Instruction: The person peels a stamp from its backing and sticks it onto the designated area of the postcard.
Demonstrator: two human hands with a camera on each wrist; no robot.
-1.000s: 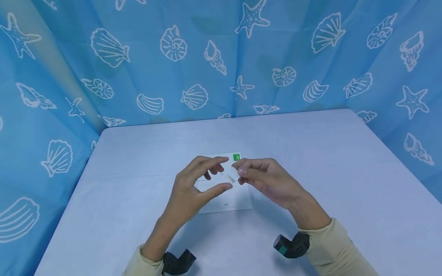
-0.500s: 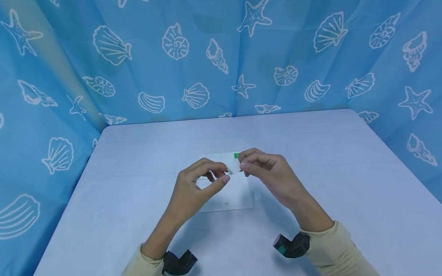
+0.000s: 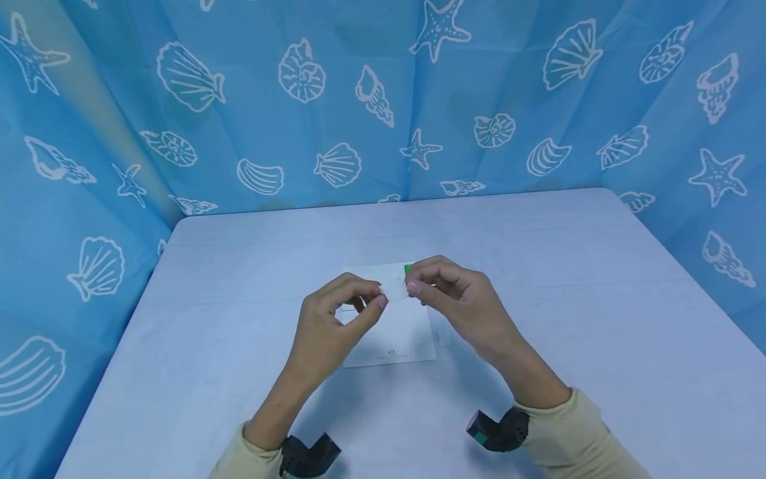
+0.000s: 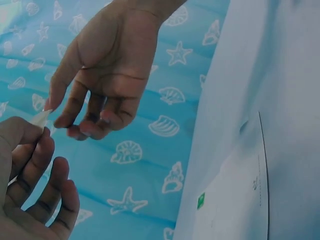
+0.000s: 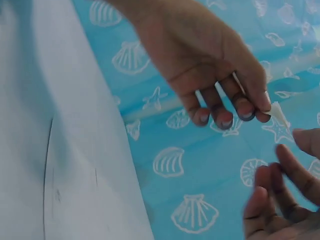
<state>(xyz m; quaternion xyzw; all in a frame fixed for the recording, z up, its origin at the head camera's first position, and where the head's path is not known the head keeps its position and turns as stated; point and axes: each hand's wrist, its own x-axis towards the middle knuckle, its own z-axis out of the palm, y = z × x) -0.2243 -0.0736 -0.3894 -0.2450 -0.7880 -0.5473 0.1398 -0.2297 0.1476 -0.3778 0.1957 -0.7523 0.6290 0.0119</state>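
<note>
Over the middle of the table a small whitish piece of paper (image 3: 393,287) is stretched between the two hands. The left hand (image 3: 323,329) pinches its left end between thumb and index finger. The right hand (image 3: 461,306) has thumb and index finger together at its other end, with the remaining fingers curled. In the right wrist view the paper piece (image 5: 278,115) looks narrow and creased, its far tip right at the right thumb. Below the hands lies a flat white card (image 3: 395,339) with a green stamp-like square (image 3: 407,269), partly covered by the right fingers.
The white table (image 3: 251,266) reaches back to a blue curtain (image 3: 371,40) printed with shells and starfish. Black cameras are strapped at the left wrist (image 3: 310,456) and right wrist (image 3: 499,429).
The left thumb and index finger have come together on the paper piece, which the right hand was holding before. The right hand has risen and turned slightly. The card stays in place.
</note>
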